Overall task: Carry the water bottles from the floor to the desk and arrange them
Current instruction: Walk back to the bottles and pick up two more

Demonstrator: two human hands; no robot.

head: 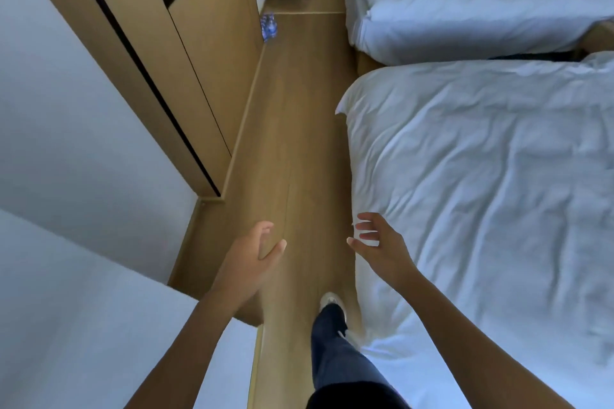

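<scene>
Standing on the floor [292,129] against the cabinet [212,53], water bottles [268,26] were seen far ahead; left hand [255,252] and right hand [375,242] were held wide, nothing gripped.

Both hands [252,251] [377,244] outstretched, empty, fingers relaxed
</scene>
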